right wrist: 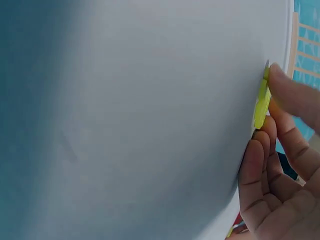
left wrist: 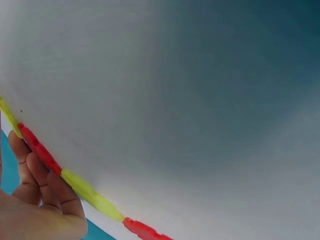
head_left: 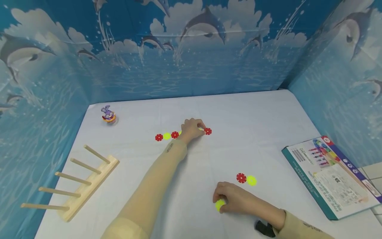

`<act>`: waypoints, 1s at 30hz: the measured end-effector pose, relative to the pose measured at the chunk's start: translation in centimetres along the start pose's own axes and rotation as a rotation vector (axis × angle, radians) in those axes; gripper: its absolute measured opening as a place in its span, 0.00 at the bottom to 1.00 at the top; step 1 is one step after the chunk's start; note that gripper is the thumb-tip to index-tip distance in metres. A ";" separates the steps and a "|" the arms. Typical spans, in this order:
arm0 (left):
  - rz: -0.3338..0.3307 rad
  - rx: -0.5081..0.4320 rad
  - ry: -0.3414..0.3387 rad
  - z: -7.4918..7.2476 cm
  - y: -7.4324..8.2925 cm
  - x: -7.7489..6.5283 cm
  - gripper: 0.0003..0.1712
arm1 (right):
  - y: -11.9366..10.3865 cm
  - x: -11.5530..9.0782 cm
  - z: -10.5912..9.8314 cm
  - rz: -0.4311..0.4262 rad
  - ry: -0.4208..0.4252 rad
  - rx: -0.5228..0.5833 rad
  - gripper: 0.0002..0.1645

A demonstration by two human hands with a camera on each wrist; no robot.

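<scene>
In the head view, several notched plastic discs, red and yellow by turns, lie in a row; a red disc (head_left: pixel 159 137) is at its left end. Over the row, my left hand (head_left: pixel 192 128) has thumb and forefinger at the edge of the right-end red disc (head_left: pixel 208 131), partly covering the discs beneath. Its other fingers lie along the row in the left wrist view, beside a yellow disc (left wrist: pixel 92 195). Nearer, my right hand (head_left: pixel 234 198) pinches a yellow disc (head_left: pixel 220 204) by its edges, close to the cloth. Another red disc (head_left: pixel 241 178) and yellow disc (head_left: pixel 252 180) lie beyond that hand.
A wooden rack (head_left: pixel 89 186) with several pegs stands at left. Behind it is a small purple rabbit figure (head_left: pixel 108 115). A flat printed box (head_left: pixel 332 177) lies at right, and a black object (head_left: pixel 264 229) is under the right forearm. Dolphin-print curtains (head_left: pixel 191 73) enclose the white-covered table.
</scene>
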State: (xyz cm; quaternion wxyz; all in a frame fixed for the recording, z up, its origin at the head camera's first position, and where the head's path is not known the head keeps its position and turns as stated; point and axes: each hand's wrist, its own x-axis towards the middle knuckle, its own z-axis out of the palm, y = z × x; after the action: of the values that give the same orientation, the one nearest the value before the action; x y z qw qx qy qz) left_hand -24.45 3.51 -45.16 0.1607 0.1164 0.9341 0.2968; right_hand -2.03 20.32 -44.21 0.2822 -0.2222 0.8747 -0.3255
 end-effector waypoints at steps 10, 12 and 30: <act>0.008 -0.001 0.001 0.1 -0.1 0.1 0.10 | 0.0 0.2 -0.4 0.018 -0.009 0.024 0.15; 0.008 0.005 0.001 0.2 -0.1 0.1 0.10 | 0.1 0.2 -0.6 0.016 -0.020 0.056 0.15; -0.006 0.025 0.012 0.0 0.2 -0.3 0.10 | 0.8 3.8 -7.9 0.004 0.137 0.139 0.05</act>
State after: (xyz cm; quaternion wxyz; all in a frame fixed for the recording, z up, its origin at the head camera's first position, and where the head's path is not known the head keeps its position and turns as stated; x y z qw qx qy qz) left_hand -24.12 3.57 -44.96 0.1546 0.1140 0.9389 0.2855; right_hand -10.08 22.22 -41.17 0.2374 -0.1774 0.8676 -0.3993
